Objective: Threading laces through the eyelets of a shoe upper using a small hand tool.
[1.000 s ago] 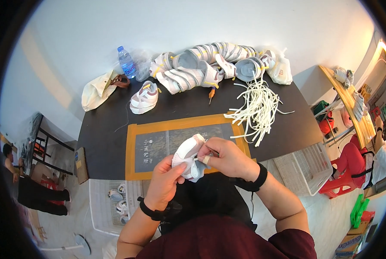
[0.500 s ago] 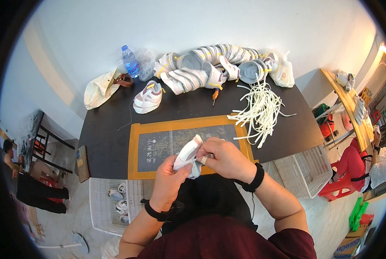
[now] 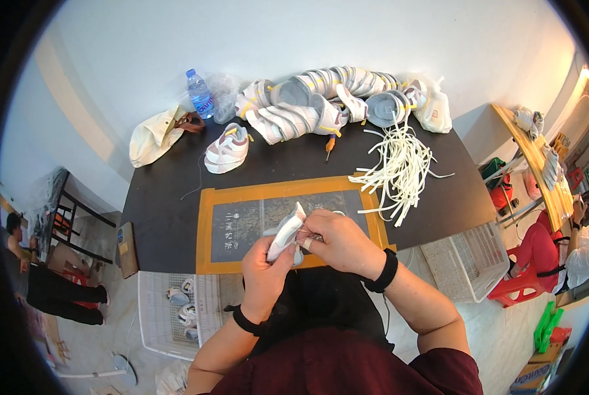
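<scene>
My left hand (image 3: 266,273) is closed around a small white and grey shoe upper (image 3: 284,238), held tilted above the near edge of the table. At the upper's right side, the fingers of my right hand (image 3: 342,242) pinch a thin white lace; a bit of it shows behind the knuckles. The fingertips hide where it meets the upper. Beneath both hands lies a clear sheet (image 3: 241,220) framed with brown tape. Farther right is a heap of loose off-white laces (image 3: 400,171).
Rows of nested shoe uppers (image 3: 294,118) line the wall side of the dark table (image 3: 156,197). One upper (image 3: 226,150), an orange-handled awl (image 3: 330,146), a water bottle (image 3: 200,95) and a cream bag (image 3: 155,137) lie about. Plastic crates (image 3: 151,316) stand below; other people sit or stand at both sides.
The shoe upper has turned a little more upright in my left hand. My right hand has shifted slightly down and left, still pinching at the upper's edge.
</scene>
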A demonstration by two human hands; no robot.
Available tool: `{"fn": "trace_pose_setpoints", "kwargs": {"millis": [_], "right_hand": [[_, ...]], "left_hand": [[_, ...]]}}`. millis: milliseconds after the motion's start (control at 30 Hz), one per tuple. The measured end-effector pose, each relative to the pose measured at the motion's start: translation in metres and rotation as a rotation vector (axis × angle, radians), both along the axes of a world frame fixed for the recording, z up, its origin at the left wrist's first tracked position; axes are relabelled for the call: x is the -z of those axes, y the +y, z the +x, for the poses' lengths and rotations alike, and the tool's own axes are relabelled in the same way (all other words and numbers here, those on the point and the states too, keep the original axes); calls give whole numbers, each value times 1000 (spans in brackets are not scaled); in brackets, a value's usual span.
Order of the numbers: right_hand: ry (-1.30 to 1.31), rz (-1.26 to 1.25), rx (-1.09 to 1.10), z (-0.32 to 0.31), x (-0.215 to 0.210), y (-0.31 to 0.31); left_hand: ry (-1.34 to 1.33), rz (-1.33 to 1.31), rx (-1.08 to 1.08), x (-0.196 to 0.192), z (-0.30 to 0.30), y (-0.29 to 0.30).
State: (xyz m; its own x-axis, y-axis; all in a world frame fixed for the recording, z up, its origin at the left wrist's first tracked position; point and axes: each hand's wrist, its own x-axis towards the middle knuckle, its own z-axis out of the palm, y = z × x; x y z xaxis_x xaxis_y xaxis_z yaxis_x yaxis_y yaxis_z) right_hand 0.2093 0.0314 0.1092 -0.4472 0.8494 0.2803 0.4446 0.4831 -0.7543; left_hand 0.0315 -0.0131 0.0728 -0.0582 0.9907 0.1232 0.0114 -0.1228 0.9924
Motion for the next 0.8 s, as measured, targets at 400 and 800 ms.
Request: {"fn": "trace_pose_setpoints", "kwargs": {"millis": [400,800], "right_hand": [[4,-26,-48,1,7,5],[2,-62,-51,-2,8,10]], "left_hand": [[-258,-162,106,3,-10,2],[-197,-126,46,4,-5,6]]}}
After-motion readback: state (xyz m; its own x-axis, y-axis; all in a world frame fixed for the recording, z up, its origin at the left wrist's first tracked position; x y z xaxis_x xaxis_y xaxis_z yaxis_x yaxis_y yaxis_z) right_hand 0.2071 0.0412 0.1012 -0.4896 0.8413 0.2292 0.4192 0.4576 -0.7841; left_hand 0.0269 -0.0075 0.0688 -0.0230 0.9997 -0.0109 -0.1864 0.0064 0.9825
